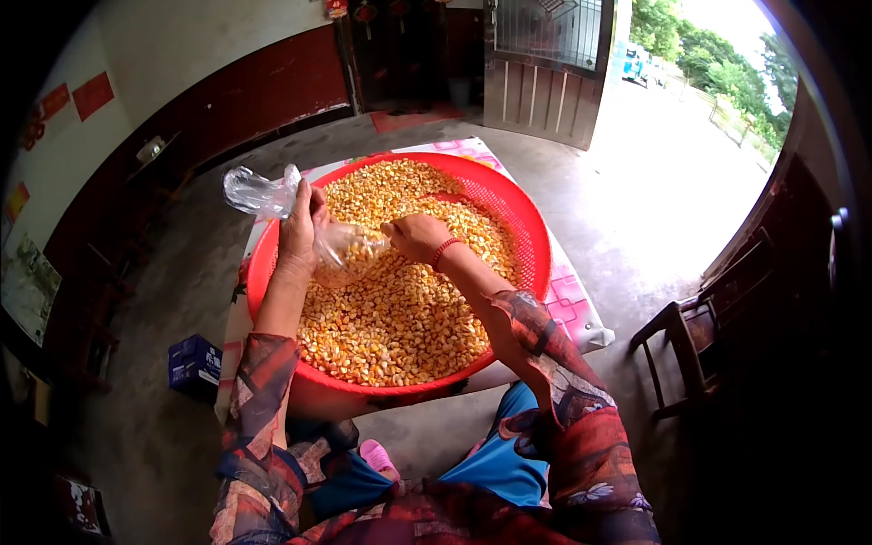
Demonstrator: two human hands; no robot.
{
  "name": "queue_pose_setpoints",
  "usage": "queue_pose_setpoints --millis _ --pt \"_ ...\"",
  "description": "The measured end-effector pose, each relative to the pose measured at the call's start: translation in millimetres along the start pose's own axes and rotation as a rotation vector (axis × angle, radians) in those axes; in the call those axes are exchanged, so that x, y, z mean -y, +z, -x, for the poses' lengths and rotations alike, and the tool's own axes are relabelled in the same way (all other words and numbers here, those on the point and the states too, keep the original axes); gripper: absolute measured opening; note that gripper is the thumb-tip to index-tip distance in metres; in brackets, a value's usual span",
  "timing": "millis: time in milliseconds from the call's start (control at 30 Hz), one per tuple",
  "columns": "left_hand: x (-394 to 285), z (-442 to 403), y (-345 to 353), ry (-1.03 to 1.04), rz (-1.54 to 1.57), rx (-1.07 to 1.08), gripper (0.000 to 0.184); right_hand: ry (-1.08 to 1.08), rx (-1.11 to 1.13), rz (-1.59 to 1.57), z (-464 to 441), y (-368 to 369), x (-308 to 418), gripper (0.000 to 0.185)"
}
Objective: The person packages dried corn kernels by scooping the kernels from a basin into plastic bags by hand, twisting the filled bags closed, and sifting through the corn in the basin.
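A wide red plastic basket with a perforated side holds a thick layer of yellow corn kernels. Over its left part, my left hand is closed round a clear plastic bottle, whose rounded end points up and left. The bottle's lower part, clear and hazy, reaches down toward the corn. My right hand, with a red bead bracelet at the wrist, is closed beside the lower end of the clear plastic, above the kernels. Whether its fingers grip the plastic or kernels is too small to tell.
Under the basket is a table with a pink and white cover. A wooden chair stands at the right, and a dark blue box sits on the floor at the left. A metal door stands open behind.
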State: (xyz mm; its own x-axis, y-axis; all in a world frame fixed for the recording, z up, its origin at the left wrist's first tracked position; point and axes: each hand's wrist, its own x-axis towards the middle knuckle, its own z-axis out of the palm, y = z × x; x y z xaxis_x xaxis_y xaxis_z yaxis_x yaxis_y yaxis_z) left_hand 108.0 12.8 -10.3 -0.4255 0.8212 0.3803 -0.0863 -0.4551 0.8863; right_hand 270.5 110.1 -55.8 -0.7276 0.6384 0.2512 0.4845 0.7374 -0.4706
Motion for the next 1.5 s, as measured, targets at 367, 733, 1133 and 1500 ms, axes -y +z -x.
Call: queue_pose_setpoints --millis 367,733,1133,1500 --pt "-12.0 20.6 28.2 -0.166 0.220 0.290 0.039 -0.126 -0.031 -0.146 -0.8 0.1 6.2 0.047" --pt "-12.5 26.7 38.1 -0.086 0.069 0.335 0.040 -0.068 0.143 -0.248 0.3 -0.1 10.1 0.052" --pt "-87.6 52.9 -94.5 0.177 0.235 -0.113 0.029 -0.158 0.166 -0.072 -1.6 10.0 -1.8 0.039" --pt "-79.3 271.2 -274.6 0.011 -0.149 -0.974 0.031 -0.252 0.370 -0.077 1.9 10.6 9.8 0.016"
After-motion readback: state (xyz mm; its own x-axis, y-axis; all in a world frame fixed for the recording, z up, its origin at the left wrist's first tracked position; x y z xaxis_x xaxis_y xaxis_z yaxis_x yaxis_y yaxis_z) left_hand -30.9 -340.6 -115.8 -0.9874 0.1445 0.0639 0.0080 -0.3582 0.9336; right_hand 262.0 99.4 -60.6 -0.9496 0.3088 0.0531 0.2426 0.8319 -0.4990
